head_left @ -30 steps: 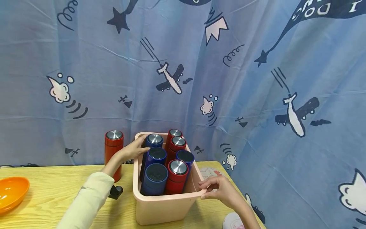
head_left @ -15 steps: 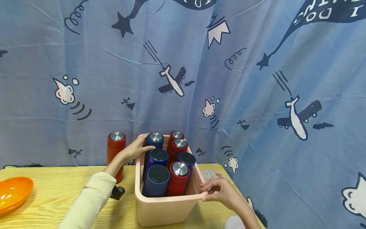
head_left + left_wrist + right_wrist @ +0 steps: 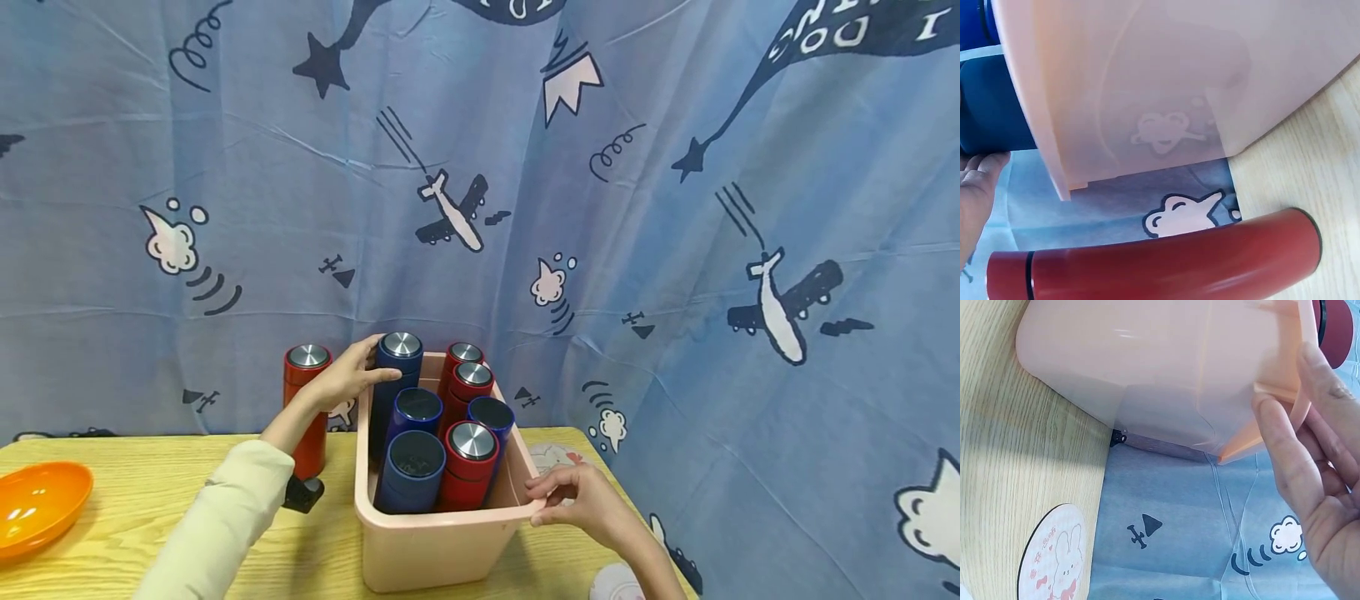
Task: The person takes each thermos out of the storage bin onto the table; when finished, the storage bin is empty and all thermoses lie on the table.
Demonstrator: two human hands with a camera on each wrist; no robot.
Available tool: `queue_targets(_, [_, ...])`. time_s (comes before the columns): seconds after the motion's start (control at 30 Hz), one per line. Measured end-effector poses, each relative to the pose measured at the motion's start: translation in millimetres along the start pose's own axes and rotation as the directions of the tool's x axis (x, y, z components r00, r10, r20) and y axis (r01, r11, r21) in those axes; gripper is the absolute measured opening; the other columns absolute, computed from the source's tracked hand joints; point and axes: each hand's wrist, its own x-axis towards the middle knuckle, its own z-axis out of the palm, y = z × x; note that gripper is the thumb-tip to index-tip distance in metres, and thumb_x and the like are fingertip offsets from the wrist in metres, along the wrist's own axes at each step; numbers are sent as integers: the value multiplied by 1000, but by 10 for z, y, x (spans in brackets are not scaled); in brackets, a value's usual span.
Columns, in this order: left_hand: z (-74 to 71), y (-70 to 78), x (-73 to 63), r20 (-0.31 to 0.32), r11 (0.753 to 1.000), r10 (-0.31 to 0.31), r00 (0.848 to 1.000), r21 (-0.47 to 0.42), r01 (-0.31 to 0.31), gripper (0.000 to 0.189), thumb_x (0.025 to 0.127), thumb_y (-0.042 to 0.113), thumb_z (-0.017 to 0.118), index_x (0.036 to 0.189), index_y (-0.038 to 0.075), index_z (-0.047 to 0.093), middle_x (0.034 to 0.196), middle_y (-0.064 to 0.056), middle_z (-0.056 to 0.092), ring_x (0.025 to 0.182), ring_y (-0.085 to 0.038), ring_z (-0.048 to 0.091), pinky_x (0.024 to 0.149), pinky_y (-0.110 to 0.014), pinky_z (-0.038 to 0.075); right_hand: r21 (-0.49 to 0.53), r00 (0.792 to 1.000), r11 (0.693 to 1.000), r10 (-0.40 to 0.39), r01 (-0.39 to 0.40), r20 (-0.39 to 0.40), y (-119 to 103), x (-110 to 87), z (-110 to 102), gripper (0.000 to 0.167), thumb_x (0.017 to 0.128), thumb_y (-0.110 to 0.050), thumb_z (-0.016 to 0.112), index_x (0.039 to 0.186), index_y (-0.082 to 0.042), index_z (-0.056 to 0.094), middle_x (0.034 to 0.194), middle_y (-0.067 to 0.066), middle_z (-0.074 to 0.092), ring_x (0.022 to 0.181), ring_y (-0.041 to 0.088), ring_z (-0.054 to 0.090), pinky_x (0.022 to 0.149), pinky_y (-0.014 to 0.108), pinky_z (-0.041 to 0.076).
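Observation:
My left hand (image 3: 347, 377) grips a dark blue thermos (image 3: 399, 363) with a silver-topped lid, at the back left of the pink bin (image 3: 420, 552). This thermos stands higher than those around it, its lower part inside the bin. In the left wrist view, fingers (image 3: 985, 167) lie against the dark blue thermos (image 3: 994, 109) above the bin's rim. My right hand (image 3: 577, 504) pinches the bin's rim at the front right corner. Several other blue and red thermoses stand upright in the bin, among them a red thermos (image 3: 469, 471) and a blue thermos (image 3: 411, 485) at the front.
Another red thermos (image 3: 307, 392) stands on the wooden table (image 3: 187, 467), left of the bin. Near its foot is a small black object (image 3: 303, 495). An orange bowl (image 3: 45, 504) sits far left. A round rabbit-print coaster (image 3: 1054, 556) lies right of the bin; a patterned curtain (image 3: 262, 208) hangs behind.
My left hand has raised the dark blue thermos, so more of it shows above the bin's rim. The right hand keeps its hold on the rim. The head view shifted slightly.

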Motion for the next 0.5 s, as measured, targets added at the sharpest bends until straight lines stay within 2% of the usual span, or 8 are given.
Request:
queue_targets(0.2, [-31,99,-7,13,999,-17,1000,-31,18,61,94,5,59,145,-5,28,136,-27,48,126,-39,46,103,-49,40,-12,1000,1000,-8,8,-3,3,0,-1,23,73,-2,79,92,9,72,99,22,69,70,5,62,63,23,55])
queue_targets(0.5, [-92,209,6,35,1000,-29,999,12,28,62,95,6,59,145,-8,26,138,-29,45,128,-41,44,103,-50,40,-30,1000,1000,6,-6,-6,9,10,8,24,72,-1,80,92,9,72,99,20,69,68,5,61,62,21,53])
